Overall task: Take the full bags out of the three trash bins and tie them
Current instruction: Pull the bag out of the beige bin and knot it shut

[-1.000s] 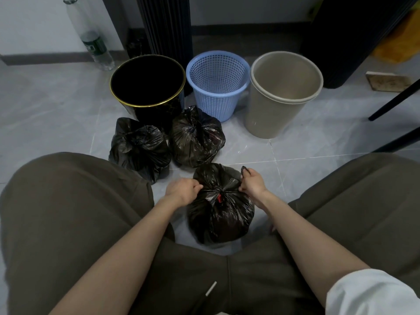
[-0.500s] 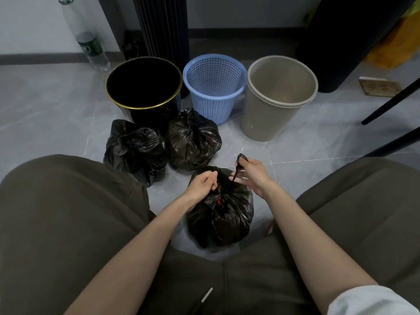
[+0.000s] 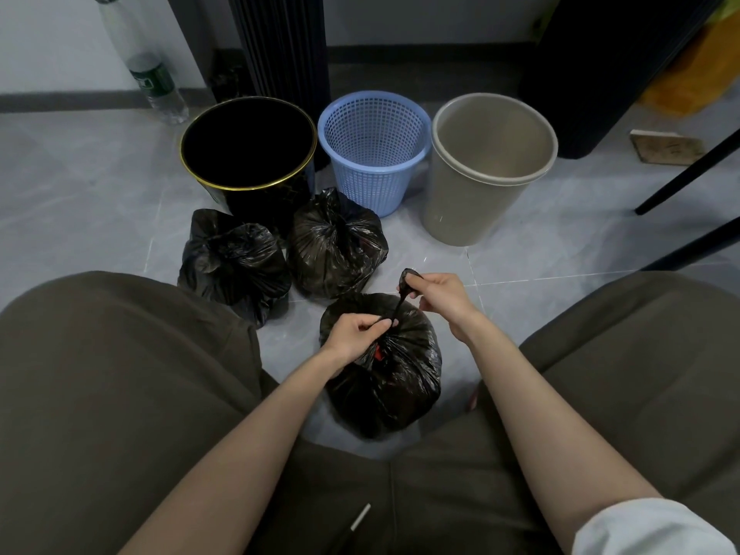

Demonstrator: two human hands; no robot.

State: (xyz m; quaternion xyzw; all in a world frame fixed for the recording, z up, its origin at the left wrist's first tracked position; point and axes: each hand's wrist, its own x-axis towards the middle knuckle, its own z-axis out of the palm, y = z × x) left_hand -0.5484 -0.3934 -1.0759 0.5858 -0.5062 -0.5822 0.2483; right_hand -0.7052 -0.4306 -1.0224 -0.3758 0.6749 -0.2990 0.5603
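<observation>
Three bins stand in a row on the floor: a black bin with a gold rim (image 3: 248, 154), a blue mesh basket (image 3: 374, 150) and a beige bin (image 3: 490, 166); all look bagless. Two bunched black bags, one on the left (image 3: 234, 266) and one in the middle (image 3: 336, 246), lie in front of them. A third black bag (image 3: 384, 370) sits between my knees. My left hand (image 3: 356, 334) pinches its gathered neck. My right hand (image 3: 440, 294) holds a twisted strip of the bag's plastic, pulled up and to the right.
A plastic bottle (image 3: 154, 80) leans against the wall at the back left. A dark ribbed column (image 3: 280, 50) rises behind the bins. Dark furniture and black legs (image 3: 688, 170) stand at the right, with a small board (image 3: 666, 148) on the tiles.
Both hands were pressed on the top of the near bag. The left one now pinches the neck, and the right one has drawn a twisted strip of plastic up and to the right.
</observation>
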